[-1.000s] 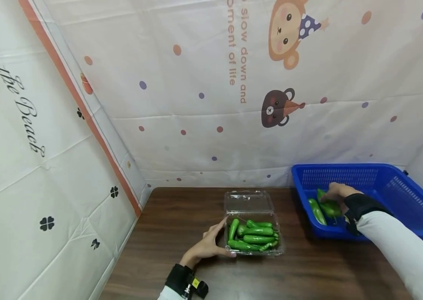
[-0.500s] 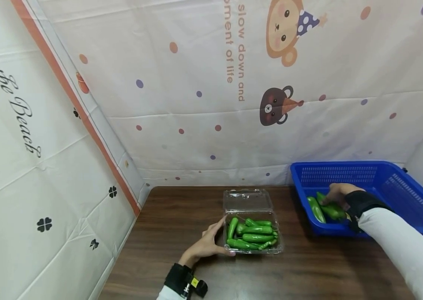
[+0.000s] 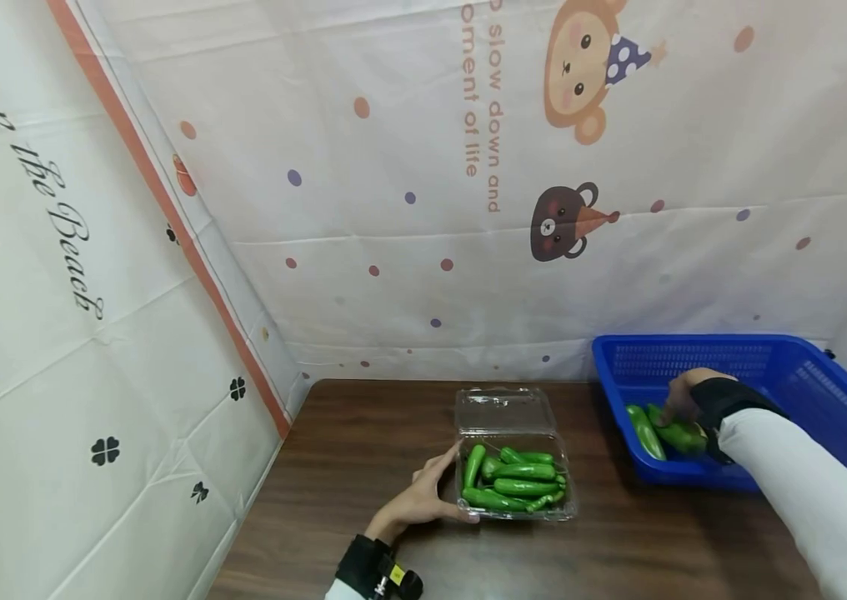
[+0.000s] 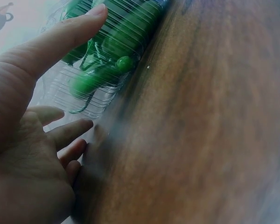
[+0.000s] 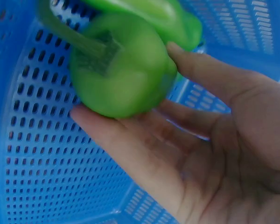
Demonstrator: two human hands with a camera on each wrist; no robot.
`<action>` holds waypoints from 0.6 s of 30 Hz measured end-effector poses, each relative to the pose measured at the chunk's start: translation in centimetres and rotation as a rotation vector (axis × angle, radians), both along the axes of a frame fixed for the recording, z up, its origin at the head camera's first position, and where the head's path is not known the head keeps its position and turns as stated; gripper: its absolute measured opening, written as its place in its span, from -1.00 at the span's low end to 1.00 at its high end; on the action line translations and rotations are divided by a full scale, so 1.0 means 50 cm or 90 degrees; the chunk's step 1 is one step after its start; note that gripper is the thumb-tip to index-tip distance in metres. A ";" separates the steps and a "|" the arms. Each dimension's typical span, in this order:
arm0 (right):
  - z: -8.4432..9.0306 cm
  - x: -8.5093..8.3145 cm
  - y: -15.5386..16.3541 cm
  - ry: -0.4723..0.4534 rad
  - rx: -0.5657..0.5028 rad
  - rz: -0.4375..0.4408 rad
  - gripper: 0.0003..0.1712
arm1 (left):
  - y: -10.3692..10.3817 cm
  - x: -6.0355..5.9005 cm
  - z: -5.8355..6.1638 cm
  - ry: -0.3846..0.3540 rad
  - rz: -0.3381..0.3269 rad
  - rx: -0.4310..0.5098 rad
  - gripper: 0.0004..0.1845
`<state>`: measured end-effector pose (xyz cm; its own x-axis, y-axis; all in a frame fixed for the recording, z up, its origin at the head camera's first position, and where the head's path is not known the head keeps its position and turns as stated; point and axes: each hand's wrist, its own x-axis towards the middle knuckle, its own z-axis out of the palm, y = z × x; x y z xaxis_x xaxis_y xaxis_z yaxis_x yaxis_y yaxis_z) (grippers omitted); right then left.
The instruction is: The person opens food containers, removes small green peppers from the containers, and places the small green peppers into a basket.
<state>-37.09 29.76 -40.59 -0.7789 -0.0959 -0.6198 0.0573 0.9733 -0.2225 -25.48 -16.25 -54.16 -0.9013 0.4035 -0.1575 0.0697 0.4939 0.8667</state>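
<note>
On the left, my left hand rests against the side of a hinged clear plastic container, its lid folded back. Thumb and fingers span the near and far left corners; in the left wrist view the thumb lies straight along the ribbed wall. Several slim green peppers fill the container. Inside the blue basket, my right hand grips a plump green pepper between thumb and fingers, its stem pointing away from the palm. Another, longer green pepper lies right beside it.
The basket has perforated walls and stands at the right of the dark wooden table, close to the back. Behind the table hangs a white printed cloth, with another cloth along the left side.
My right hand has settled around the plump pepper, which has shifted slightly to the right in the basket. My left hand stays at the container. The head view has tilted slightly.
</note>
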 end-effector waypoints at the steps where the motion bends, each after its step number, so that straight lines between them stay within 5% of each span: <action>1: 0.001 0.006 0.000 -0.005 0.008 -0.009 -0.23 | 0.002 0.001 -0.002 -0.001 -0.003 -0.002 0.26; 5: 0.004 0.027 -0.002 -0.002 0.021 -0.009 -0.38 | 0.006 0.004 -0.005 -0.008 -0.011 -0.004 0.26; 12: 0.009 0.022 -0.005 -0.025 0.073 0.099 -0.37 | 0.004 0.003 0.000 -0.021 0.007 0.006 0.26; 18: -0.004 0.018 0.003 -0.036 -0.008 0.041 -0.23 | 0.001 0.000 0.003 -0.018 0.012 0.006 0.26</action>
